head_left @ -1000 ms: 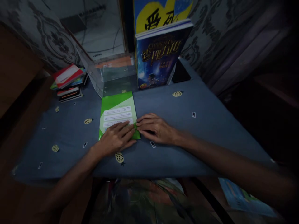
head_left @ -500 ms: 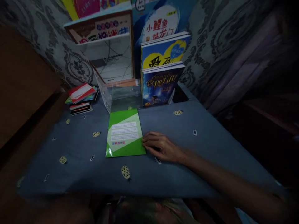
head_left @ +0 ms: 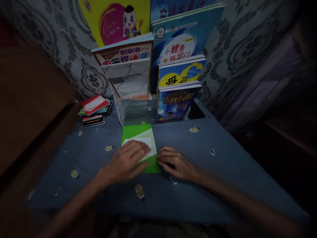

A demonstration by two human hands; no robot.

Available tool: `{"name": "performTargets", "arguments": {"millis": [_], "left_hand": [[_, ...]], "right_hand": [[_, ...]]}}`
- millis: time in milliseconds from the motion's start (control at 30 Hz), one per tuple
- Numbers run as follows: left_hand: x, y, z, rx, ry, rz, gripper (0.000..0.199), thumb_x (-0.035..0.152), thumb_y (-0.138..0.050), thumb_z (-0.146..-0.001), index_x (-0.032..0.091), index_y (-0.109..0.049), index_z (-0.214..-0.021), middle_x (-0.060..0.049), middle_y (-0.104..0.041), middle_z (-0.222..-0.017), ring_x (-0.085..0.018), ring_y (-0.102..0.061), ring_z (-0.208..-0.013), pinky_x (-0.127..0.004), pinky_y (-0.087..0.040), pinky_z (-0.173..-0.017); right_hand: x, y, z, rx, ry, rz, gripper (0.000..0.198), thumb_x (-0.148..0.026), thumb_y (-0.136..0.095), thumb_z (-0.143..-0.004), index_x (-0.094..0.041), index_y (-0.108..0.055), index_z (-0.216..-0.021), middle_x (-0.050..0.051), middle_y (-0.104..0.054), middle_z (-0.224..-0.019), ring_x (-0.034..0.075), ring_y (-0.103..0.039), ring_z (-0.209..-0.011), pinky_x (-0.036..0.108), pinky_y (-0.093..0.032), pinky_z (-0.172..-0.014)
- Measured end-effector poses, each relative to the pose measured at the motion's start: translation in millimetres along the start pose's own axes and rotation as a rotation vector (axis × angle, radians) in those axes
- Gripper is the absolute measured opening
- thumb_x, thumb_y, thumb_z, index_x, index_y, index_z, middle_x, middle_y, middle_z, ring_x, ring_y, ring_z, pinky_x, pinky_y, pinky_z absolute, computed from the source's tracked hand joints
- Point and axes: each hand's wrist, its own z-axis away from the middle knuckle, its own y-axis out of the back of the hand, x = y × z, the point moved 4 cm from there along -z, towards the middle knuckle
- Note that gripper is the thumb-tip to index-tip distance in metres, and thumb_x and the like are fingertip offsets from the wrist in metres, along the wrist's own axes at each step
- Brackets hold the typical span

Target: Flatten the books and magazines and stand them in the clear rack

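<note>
A thin green book (head_left: 138, 130) lies flat on the cloth-covered table, its white panel of small print partly hidden. My left hand (head_left: 130, 158) is over that book, slightly smeared by motion, with its fingers stretched out and nothing held; whether it touches the cover I cannot tell. At the book's right edge, my right hand (head_left: 174, 162) has its fingers curled and the fingertips and thumb closed on the edge. Just beyond the book stands a clear acrylic book rack (head_left: 138, 114) with upright books in it.
In the rack are a dark blue book (head_left: 177, 102), a yellow-and-blue book (head_left: 182, 72) and a white-covered book (head_left: 131, 77), among others. Several small books are piled at the left (head_left: 95, 107). A black flat object (head_left: 196, 110) lies right of the rack. The tablecloth (head_left: 210, 185) has a pineapple pattern.
My left hand has come in from below onto the green book. My right hand stays at the book's right edge. The view has shifted, showing more of the rack's top.
</note>
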Motion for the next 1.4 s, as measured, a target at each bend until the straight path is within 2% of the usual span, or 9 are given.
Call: {"name": "performTargets", "arguments": {"millis": [67, 133, 233, 300, 533, 800, 967, 1233, 1400], "left_hand": [[-29.8, -17.5, -2.5, -0.011, 0.074, -0.057, 0.039, 0.041, -0.03, -0.106, 0.022, -0.053, -0.132, -0.01, -0.066, -0.129, -0.028, -0.064, -0.12, -0.044, -0.057, -0.1], [-60.2, -37.6, 2.4, -0.01, 0.162, -0.13, 0.048, 0.048, -0.026, -0.105, 0.02, -0.048, -0.138, -0.014, -0.06, -0.141, -0.034, -0.058, -0.13, -0.052, -0.055, -0.102], [-89.0, -64.9, 16.7, -0.027, 0.216, -0.153, 0.058, 0.054, -0.03, -0.104, 0.013, -0.039, -0.145, -0.019, -0.05, -0.151, -0.038, -0.046, -0.141, -0.055, -0.05, -0.107], [-96.5, -76.6, 24.5, -0.044, 0.24, -0.128, 0.061, 0.053, -0.032, -0.104, 0.013, -0.034, -0.15, -0.019, -0.046, -0.154, -0.037, -0.041, -0.144, -0.054, -0.047, -0.111], [-100.4, -91.1, 27.3, -0.189, 0.428, 0.021, 0.07, 0.06, -0.029, -0.102, 0.017, -0.027, -0.157, -0.016, -0.027, -0.164, -0.031, -0.019, -0.154, -0.057, -0.026, -0.123], [-98.3, -88.3, 24.4, -0.237, 0.475, 0.084, 0.074, 0.061, -0.026, -0.102, 0.011, -0.029, -0.156, -0.018, -0.021, -0.166, -0.031, -0.012, -0.156, -0.055, -0.016, -0.124], [-99.8, -92.0, 25.5, -0.245, 0.47, 0.108, 0.073, 0.06, -0.028, -0.102, 0.012, -0.026, -0.157, -0.019, -0.02, -0.166, -0.032, -0.011, -0.156, -0.057, -0.015, -0.124], [-98.8, -91.4, 27.0, -0.233, 0.449, 0.095, 0.072, 0.059, -0.027, -0.103, 0.013, -0.024, -0.158, -0.02, -0.021, -0.166, -0.032, -0.012, -0.156, -0.057, -0.014, -0.124], [-87.2, -91.0, 31.7, -0.257, 0.421, 0.049, 0.074, 0.06, -0.023, -0.103, 0.01, -0.023, -0.158, -0.02, -0.022, -0.166, -0.032, -0.013, -0.156, -0.057, -0.015, -0.124]], "right_hand": [[2.4, -5.8, -7.4, -0.016, -0.026, 0.058, 0.023, -0.02, -0.052, -0.099, -0.019, -0.073, -0.091, 0.009, -0.076, -0.091, 0.024, -0.068, -0.093, 0.045, -0.057, -0.085], [7.3, -16.1, -16.3, -0.061, -0.051, 0.126, 0.022, -0.024, -0.052, -0.099, -0.018, -0.073, -0.104, 0.013, -0.075, -0.11, 0.027, -0.067, -0.109, 0.05, -0.055, -0.097], [21.7, -34.2, -31.1, -0.165, -0.09, 0.201, 0.039, -0.031, -0.054, -0.099, -0.012, -0.062, -0.132, 0.021, -0.06, -0.142, 0.031, -0.052, -0.138, 0.056, -0.043, -0.113], [35.9, -42.1, -41.0, -0.224, -0.139, 0.221, 0.05, -0.034, -0.054, -0.099, -0.009, -0.052, -0.143, 0.023, -0.05, -0.151, 0.031, -0.041, -0.146, 0.057, -0.037, -0.118], [81.2, -36.2, -66.2, -0.243, -0.339, 0.342, 0.063, -0.045, -0.04, -0.103, -0.004, -0.041, -0.151, 0.024, -0.036, -0.159, 0.031, -0.027, -0.152, 0.056, -0.025, -0.123], [87.8, -37.7, -67.5, -0.231, -0.386, 0.449, 0.067, -0.049, -0.031, -0.103, -0.004, -0.039, -0.152, 0.022, -0.035, -0.16, 0.03, -0.025, -0.153, 0.053, -0.025, -0.123], [76.5, -41.7, -52.3, -0.272, -0.308, 0.448, 0.067, -0.052, -0.029, -0.104, -0.011, -0.032, -0.156, 0.018, -0.03, -0.164, 0.028, -0.022, -0.154, 0.054, -0.022, -0.125], [30.4, -44.8, -14.2, -0.332, -0.223, 0.41, 0.067, -0.052, -0.031, -0.105, -0.021, -0.014, -0.162, 0.012, -0.025, -0.167, 0.025, -0.021, -0.155, 0.053, -0.02, -0.126], [10.2, -42.8, 1.8, -0.332, -0.185, 0.387, 0.073, -0.053, -0.038, -0.103, -0.021, -0.009, -0.162, 0.013, -0.025, -0.166, 0.027, -0.021, -0.155, 0.054, -0.023, -0.125]]}}
